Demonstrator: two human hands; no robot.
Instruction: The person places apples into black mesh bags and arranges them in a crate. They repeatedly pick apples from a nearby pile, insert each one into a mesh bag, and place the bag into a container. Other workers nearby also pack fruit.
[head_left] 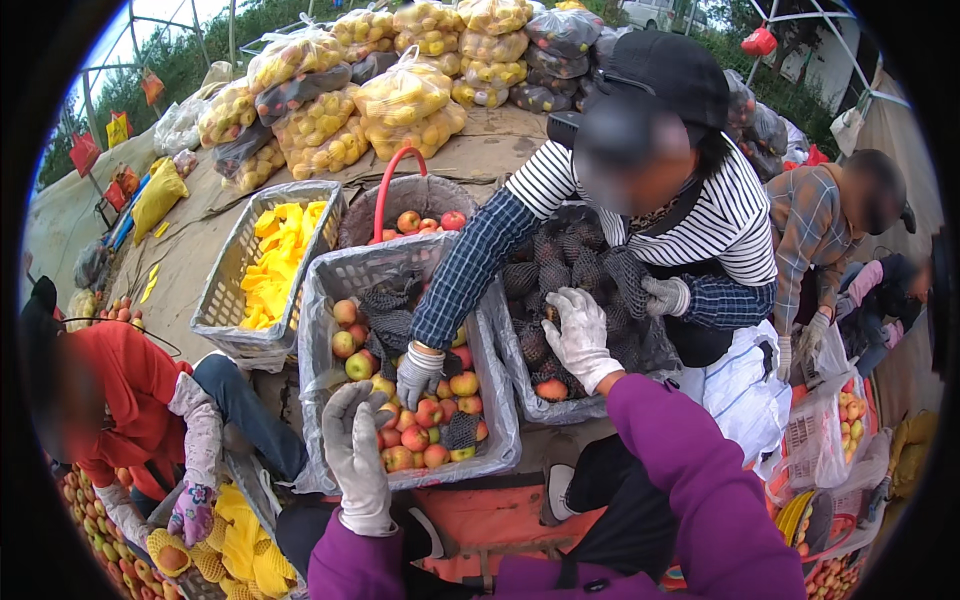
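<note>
My left hand (358, 455), in a pale work glove, is raised over the near left edge of a lined crate (507, 440) of loose red and yellow apples (425, 420). Its fingers are apart and I see nothing in them. Farther right, my gloved right hand (582, 338) curves palm down over a second lined crate (560, 412) heaped with apples in black foam nets (570, 265). A dark netted apple (551, 316) shows between its thumb and forefinger. Loose black nets (390, 310) lie at the far end of the first crate.
Opposite, a person in stripes reaches one gloved hand (420, 375) into the loose apples; the other hand (667, 296) is at the netted ones. A crate of yellow nets (228, 300) and a red-handled basket (350, 222) stand behind. Bagged fruit (410, 100) is stacked at the back.
</note>
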